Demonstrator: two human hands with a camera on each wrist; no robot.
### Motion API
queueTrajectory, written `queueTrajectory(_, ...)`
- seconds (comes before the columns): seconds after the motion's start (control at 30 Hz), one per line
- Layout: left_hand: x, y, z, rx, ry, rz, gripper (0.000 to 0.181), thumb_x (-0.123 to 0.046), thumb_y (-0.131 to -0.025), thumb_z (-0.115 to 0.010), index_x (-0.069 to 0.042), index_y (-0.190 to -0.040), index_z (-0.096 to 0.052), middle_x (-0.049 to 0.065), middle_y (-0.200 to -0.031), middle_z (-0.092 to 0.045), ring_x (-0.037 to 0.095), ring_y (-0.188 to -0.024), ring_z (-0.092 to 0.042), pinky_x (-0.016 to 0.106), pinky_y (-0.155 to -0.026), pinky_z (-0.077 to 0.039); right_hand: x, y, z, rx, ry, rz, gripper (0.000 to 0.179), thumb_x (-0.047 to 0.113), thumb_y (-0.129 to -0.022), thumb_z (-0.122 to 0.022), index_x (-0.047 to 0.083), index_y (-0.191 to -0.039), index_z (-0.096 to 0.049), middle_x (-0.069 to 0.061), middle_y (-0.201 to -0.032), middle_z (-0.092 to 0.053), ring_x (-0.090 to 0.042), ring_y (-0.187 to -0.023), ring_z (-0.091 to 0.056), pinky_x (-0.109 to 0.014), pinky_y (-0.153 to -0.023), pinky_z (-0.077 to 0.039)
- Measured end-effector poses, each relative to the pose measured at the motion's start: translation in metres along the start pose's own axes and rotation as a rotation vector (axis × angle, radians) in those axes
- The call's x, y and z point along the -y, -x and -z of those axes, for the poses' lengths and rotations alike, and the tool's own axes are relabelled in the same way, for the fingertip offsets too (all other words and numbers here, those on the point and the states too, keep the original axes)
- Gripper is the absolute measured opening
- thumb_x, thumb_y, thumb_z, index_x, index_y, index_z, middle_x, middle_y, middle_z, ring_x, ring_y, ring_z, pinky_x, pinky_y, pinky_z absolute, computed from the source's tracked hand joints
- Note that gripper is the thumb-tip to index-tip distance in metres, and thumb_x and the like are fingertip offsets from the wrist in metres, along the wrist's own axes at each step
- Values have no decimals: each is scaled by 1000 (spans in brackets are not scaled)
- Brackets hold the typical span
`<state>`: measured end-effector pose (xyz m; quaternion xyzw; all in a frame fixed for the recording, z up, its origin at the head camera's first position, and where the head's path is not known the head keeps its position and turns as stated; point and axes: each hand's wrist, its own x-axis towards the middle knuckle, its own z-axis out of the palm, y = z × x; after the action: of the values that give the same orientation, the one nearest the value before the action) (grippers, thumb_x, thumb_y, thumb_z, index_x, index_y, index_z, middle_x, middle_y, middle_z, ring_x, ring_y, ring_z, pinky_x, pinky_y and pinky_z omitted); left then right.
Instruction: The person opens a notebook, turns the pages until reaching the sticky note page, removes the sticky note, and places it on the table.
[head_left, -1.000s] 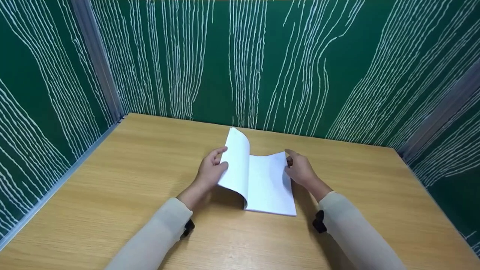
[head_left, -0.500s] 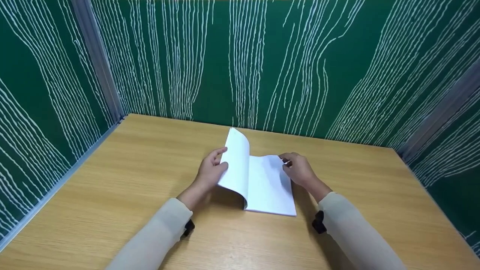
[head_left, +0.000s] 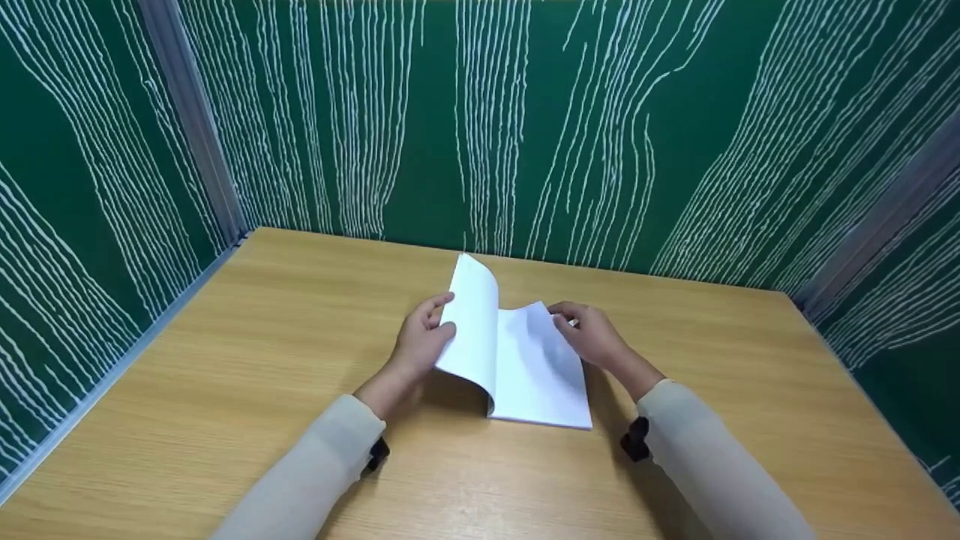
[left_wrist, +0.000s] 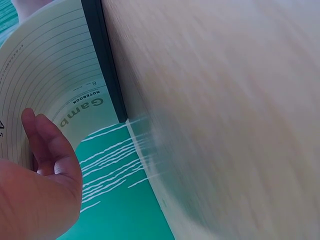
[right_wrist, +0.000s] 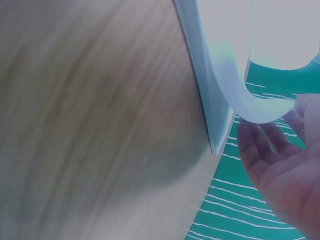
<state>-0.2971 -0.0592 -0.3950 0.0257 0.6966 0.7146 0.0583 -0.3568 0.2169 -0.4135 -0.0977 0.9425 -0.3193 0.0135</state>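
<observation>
Notebook (head_left: 536, 401) spread between my hands: pages white, blank-looking; cover (left_wrist: 50, 65) ruled, lettered NOTEBOOK, dark spine (left_wrist: 106, 60). Left hand (head_left: 418, 343) pinches raised leaves (head_left: 472, 322), thumb inside, fingers outside, presumably so they don't flop back. Right hand (head_left: 600, 339), barely parted, lightly pinches page (head_left: 532, 326) by lifted edge, seemingly to separate it from sheets beneath. Table (head_left: 247, 375) under both grips.

The left wrist view crops the notebook (left_wrist: 55, 62) and left hand (left_wrist: 42, 192).
</observation>
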Motion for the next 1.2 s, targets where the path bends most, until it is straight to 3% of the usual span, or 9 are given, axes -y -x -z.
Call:
queueTrajectory(0.27, 5, -6, 0, -25, -20, 0, 45, -15, -85, -47, -30, -126, -39, 3, -106, -60, 18, -87, -62, 31, -72, -49, 6, 1, 1, 44, -26, 47, 28, 18, -89, -43, 19, -114, -56, 0, -113, -56, -20, -96, -51, -32, -75, -46)
queueTrajectory(0.47, 3, -5, -1, -27, -26, 12, 45, -16, -85, -47, -30, -127, -39, 2, -107, -60, 17, -88, -61, 31, -73, -49, 15, 5, 2, 86, -73, 23, 26, 19, -88, -46, 18, -112, -57, -1, -110, -56, -22, -92, -51, -31, -70, -49)
queueTrajectory(0.7, 5, -3, -2, -35, -6, -4, 45, -14, -83, -48, -29, -125, -42, 4, -86, -55, 13, -69, -57, 26, -62, -47, 29, 11, -3, 158, -134, -19, 25, 21, -85, -51, 25, -109, -56, -3, -104, -54, -23, -84, -55, -34, -59, -52)
queueTrajectory(0.97, 3, -3, -1, -38, -15, 15, 44, -18, -84, -48, -30, -125, -41, 5, -101, -59, 19, -86, -61, 31, -71, -49, 45, 18, -7, 164, -101, 58, 27, 21, -83, -54, 28, -109, -55, -5, -111, -51, -20, -77, -57, -34, -54, -51)
queueTrajectory(1.2, 2, -2, -1, -45, -39, 7, 45, -18, -83, -49, -31, -125, -42, 6, -95, -57, 18, -83, -59, 29, -69, -48, 56, 22, -10, 158, -77, 120, 31, 20, -82, -57, 27, -112, -53, -5, -113, -49, -20, -70, -58, -32, -53, -51)
